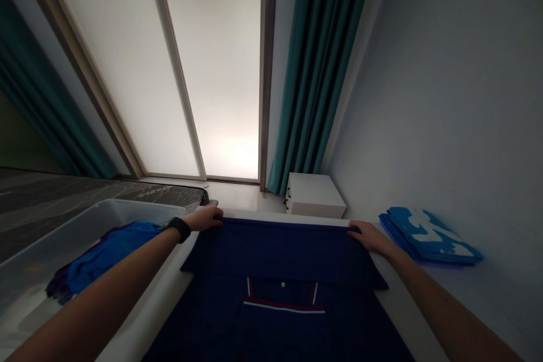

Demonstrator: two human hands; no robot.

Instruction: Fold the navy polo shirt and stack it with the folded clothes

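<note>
A navy shirt (288, 254) lies spread on the white surface in front of me, its far part folded over towards me. Red and white striped trim and one small button show just below the folded-over flap. At the far left corner of the fold, my left hand (204, 218) grips the cloth, a dark watch (180, 229) on its wrist. My right hand (368, 236) has its fingers closed on the far right corner of the same fold. Between both hands the folded edge runs nearly straight.
A clear plastic bin (123, 207) with blue and dark clothes (114, 251) stands on the left. Folded blue-and-white cloth (432, 235) lies at the right by the wall. Beyond the table edge are a white cabinet (316, 195), teal curtain (322, 68) and frosted sliding door (220, 79).
</note>
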